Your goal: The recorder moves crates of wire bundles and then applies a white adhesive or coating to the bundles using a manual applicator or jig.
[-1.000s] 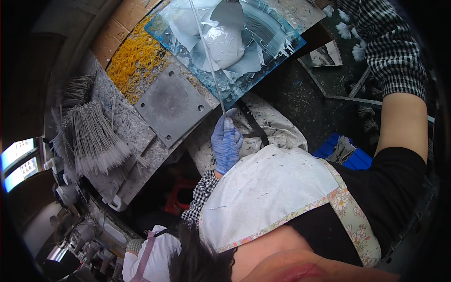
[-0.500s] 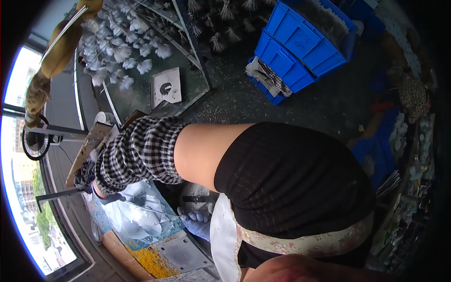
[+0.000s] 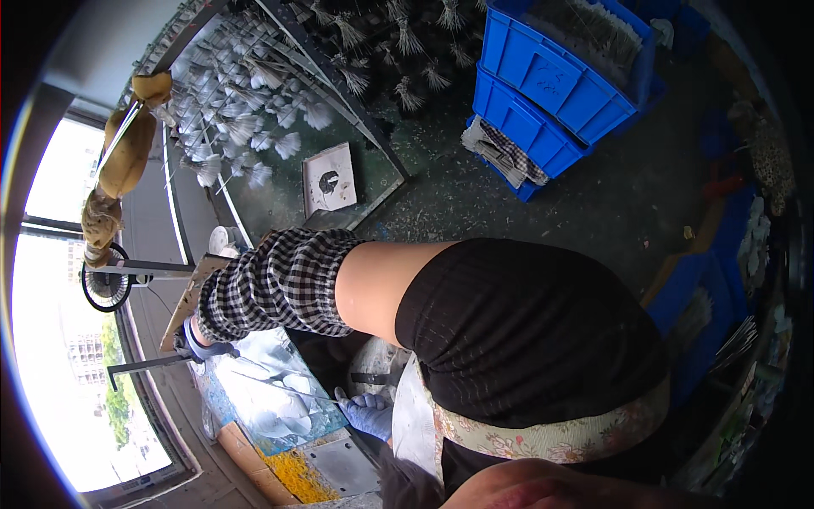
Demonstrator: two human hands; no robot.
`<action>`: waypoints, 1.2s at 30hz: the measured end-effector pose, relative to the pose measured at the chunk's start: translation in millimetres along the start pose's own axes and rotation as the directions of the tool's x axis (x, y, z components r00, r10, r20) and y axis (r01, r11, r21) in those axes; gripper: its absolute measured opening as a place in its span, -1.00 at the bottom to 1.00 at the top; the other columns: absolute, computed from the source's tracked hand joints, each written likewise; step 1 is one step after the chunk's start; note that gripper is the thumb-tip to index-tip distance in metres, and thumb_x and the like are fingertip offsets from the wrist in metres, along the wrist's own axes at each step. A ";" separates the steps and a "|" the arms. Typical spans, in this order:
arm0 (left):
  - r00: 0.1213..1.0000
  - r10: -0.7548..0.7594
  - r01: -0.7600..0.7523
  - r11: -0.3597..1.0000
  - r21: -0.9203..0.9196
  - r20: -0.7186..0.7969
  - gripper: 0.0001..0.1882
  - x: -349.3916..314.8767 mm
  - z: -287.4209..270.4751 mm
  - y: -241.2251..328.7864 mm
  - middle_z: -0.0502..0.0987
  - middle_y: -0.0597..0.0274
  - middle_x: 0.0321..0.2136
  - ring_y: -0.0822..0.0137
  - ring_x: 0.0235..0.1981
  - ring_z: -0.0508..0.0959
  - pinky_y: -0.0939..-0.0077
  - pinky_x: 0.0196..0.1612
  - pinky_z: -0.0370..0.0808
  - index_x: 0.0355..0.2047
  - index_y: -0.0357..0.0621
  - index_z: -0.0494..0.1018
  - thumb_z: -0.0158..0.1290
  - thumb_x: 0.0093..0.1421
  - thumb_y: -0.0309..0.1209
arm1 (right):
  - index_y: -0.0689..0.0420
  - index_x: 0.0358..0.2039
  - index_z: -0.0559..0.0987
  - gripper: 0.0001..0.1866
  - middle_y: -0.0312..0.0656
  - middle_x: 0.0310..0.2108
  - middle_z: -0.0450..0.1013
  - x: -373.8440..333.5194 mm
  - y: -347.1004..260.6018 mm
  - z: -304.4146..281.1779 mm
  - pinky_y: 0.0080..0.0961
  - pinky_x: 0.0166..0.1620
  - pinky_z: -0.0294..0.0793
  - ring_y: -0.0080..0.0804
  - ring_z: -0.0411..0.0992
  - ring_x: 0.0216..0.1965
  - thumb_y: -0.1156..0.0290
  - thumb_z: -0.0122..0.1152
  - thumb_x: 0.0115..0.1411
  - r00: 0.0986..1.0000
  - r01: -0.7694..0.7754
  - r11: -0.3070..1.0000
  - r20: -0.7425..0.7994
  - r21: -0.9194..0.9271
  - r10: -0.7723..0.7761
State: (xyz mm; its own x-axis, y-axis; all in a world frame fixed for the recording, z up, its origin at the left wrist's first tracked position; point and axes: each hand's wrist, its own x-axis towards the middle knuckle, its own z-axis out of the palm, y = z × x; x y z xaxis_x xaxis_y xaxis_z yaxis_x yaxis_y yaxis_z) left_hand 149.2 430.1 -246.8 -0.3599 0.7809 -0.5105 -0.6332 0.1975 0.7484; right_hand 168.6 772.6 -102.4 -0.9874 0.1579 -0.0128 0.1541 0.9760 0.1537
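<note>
My left hand (image 3: 368, 413), in a blue-grey glove, is closed on the near end of a thin pale rod (image 3: 297, 388) beside the white apron. The rod slants up and left across a sheet-topped work surface (image 3: 318, 416) bearing glossy white pieces (image 3: 275, 394). My right hand (image 3: 202, 343), gloved in blue, is at the far end of the rod beside the upright board (image 3: 180, 310). Its thumb shows, but the checkered sleeve (image 3: 275, 284) hides most of its fingers, so its grip is unclear.
Yellow bits (image 3: 295, 475) and a grey plate (image 3: 346, 467) lie beside the sheet. A small fan (image 3: 108, 280) stands by the window. Blue crates (image 3: 543, 93) are stacked on the floor near a shallow white tray (image 3: 331, 180). White bristly bundles (image 3: 246, 110) fill a rack.
The whole view has shifted, so the scene sits farther right and lower. My right hand has drawn down slightly along the board. My left hand has closed around the rod.
</note>
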 end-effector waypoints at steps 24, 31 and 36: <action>0.965 0.138 -0.184 0.963 -0.198 -0.225 -0.63 -12.0 -37.7 -28.2 0.10 0.55 -0.72 0.68 -0.78 0.07 0.73 -0.74 0.06 0.07 -0.18 0.37 -0.14 0.41 -0.21 | -0.03 -0.15 0.67 -0.56 -0.22 -0.34 0.62 147.3 62.0 61.1 -0.44 -0.21 0.52 -0.40 0.55 -0.33 0.18 0.49 -0.10 0.941 -0.204 0.943 0.319 0.263 0.115; 0.975 0.135 -0.182 0.939 -0.292 -0.176 -0.62 -10.2 -35.6 -24.3 0.17 0.51 -0.67 0.65 -0.73 0.16 0.74 -0.70 0.15 0.10 -0.19 0.31 -0.16 0.42 -0.21 | -0.06 -0.19 0.67 -0.67 -0.19 -0.29 0.62 213.8 43.0 72.8 -0.36 -0.15 0.53 -0.25 0.57 -0.26 0.25 0.37 -0.04 0.945 0.036 0.989 0.318 0.142 -0.080; 0.984 0.070 -0.095 0.984 -0.150 -0.165 -0.63 -16.4 -33.1 -17.0 0.26 0.44 -0.64 0.59 -0.68 0.26 0.71 -0.65 0.25 0.13 -0.16 0.28 -0.17 0.42 -0.23 | -0.02 -0.22 0.67 -0.67 -0.13 -0.31 0.60 241.8 50.3 88.6 -0.28 -0.19 0.53 -0.16 0.56 -0.29 0.28 0.35 -0.06 0.948 0.135 0.990 0.286 0.048 -0.143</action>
State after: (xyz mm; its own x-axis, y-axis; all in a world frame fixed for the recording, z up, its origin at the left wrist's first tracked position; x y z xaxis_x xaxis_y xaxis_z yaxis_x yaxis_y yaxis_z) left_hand 143.2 394.4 -265.2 -0.5110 0.6845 -0.5200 -0.6921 0.0311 0.7211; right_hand -59.1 873.2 -185.2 -0.9471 0.0530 -0.3165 0.0214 0.9945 0.1027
